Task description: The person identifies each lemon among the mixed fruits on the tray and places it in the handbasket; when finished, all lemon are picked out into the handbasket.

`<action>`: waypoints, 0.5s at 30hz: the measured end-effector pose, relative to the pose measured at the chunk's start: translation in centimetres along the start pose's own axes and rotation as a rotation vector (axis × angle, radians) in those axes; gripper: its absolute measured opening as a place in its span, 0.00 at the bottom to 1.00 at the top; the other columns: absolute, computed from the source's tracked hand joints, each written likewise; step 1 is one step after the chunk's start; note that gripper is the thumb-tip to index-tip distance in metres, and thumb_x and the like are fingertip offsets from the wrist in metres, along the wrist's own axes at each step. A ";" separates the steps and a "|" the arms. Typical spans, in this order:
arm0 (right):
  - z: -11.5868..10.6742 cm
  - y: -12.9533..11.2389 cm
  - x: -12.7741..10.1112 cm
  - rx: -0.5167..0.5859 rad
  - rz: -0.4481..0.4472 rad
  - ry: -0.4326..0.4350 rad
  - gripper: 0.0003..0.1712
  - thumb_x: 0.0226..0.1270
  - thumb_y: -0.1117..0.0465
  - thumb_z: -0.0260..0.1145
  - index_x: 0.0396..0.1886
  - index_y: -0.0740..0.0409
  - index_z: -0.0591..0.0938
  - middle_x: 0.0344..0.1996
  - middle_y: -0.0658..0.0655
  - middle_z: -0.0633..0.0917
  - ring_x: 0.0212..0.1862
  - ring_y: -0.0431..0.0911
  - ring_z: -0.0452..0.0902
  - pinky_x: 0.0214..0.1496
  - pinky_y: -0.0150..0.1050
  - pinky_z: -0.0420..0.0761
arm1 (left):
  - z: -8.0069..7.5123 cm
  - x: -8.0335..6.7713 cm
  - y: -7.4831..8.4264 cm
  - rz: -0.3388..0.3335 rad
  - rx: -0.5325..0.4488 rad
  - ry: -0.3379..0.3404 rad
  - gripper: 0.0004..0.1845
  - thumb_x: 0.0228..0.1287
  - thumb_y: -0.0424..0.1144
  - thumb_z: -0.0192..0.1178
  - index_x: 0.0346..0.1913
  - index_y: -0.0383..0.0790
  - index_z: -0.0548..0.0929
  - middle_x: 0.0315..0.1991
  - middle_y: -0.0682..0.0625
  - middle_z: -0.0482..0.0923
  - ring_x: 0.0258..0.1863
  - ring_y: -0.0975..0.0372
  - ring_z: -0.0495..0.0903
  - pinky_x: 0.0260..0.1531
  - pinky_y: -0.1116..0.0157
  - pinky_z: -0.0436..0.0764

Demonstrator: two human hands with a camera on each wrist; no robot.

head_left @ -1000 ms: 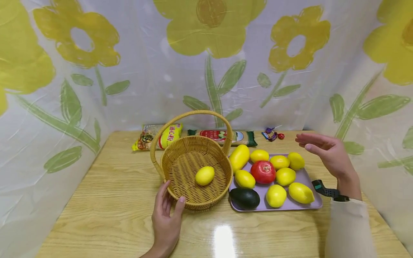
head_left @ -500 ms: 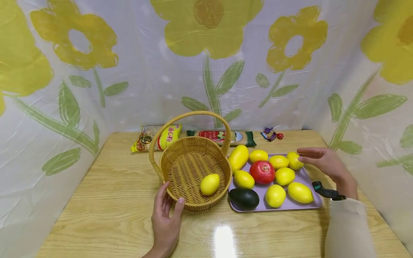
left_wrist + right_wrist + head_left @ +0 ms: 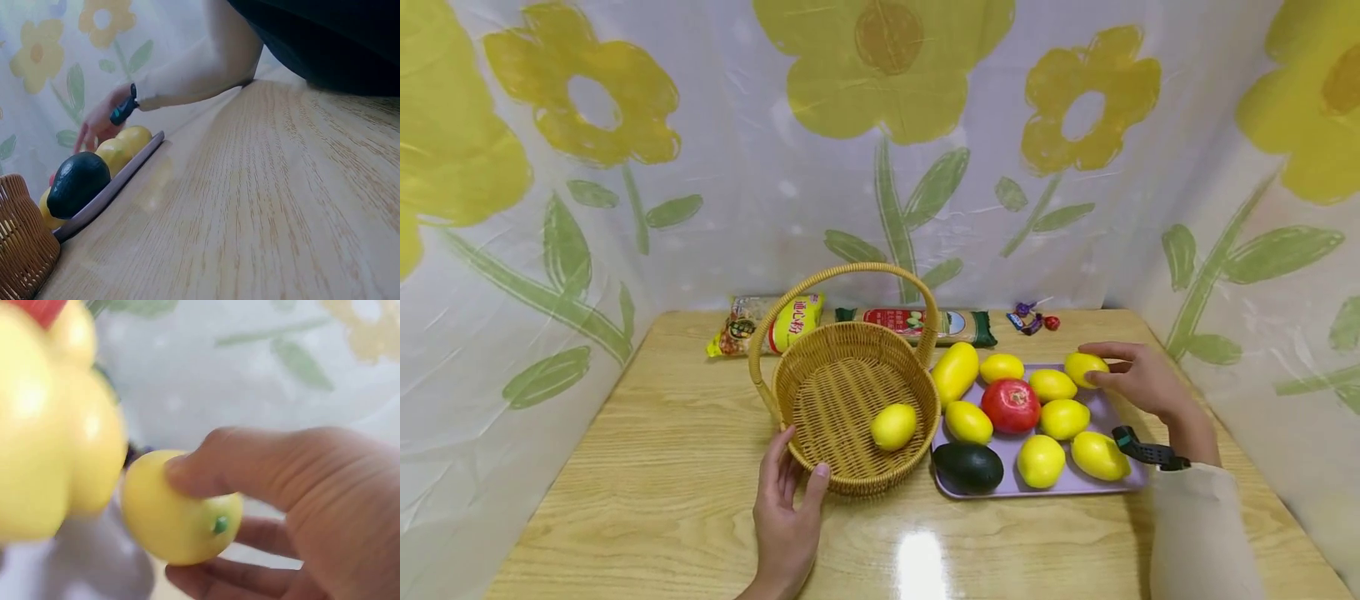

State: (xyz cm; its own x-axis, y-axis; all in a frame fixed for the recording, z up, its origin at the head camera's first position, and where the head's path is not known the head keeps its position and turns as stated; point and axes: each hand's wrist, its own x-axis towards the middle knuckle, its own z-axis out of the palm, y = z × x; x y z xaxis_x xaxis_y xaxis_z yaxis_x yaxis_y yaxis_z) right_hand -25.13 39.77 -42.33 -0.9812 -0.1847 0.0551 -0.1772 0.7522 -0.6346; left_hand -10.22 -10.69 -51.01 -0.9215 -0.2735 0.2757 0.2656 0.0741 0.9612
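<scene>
Left to right: the left hand rested with relaxed fingers and thumb against the wicker basket rim at 7 o'clock, one lemon lying inside. Over the preceding second the right hand had descended from above the table onto the lavender tray. It now pinched the lemon at the tray's 1 o'clock corner between thumb and fingers, suggesting a pick-up was beginning.

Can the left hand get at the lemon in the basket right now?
Probably yes: the left hand rests at the basket rim, the lemon lies uncovered inside, and only the handle arches overhead.
</scene>
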 end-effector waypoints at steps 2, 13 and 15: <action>-0.5 -0.7 -0.1 0.018 -0.050 0.046 0.29 0.77 0.59 0.75 0.73 0.62 0.82 0.70 0.72 0.82 0.61 0.70 0.85 0.56 0.29 0.89 | 0.1 0.0 0.0 -0.004 0.002 0.006 0.35 0.79 0.30 0.65 0.83 0.42 0.66 0.85 0.38 0.59 0.81 0.38 0.63 0.75 0.81 0.67; 2.1 -11.1 -0.1 0.193 -0.362 -0.097 0.27 0.73 0.66 0.77 0.69 0.53 0.85 0.65 0.58 0.87 0.61 0.39 0.86 0.62 0.28 0.87 | 0.0 0.1 0.3 0.001 0.008 0.004 0.35 0.79 0.30 0.66 0.82 0.46 0.67 0.84 0.36 0.61 0.81 0.38 0.64 0.75 0.81 0.67; 3.6 -13.0 0.1 0.243 -0.406 -0.176 0.27 0.72 0.66 0.77 0.69 0.53 0.85 0.65 0.57 0.87 0.63 0.47 0.87 0.64 0.32 0.88 | 0.0 0.1 0.3 -0.002 0.008 0.006 0.34 0.79 0.31 0.66 0.82 0.43 0.67 0.84 0.36 0.61 0.81 0.37 0.64 0.74 0.82 0.67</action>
State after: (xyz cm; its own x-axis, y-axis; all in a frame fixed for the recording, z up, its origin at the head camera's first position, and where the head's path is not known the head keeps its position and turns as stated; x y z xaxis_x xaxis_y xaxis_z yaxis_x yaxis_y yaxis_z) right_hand -22.65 27.65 -36.88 -0.8054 -0.5516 0.2171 -0.4987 0.4324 -0.7512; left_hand -10.19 -10.69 -50.67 -0.9203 -0.2793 0.2740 0.2618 0.0809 0.9617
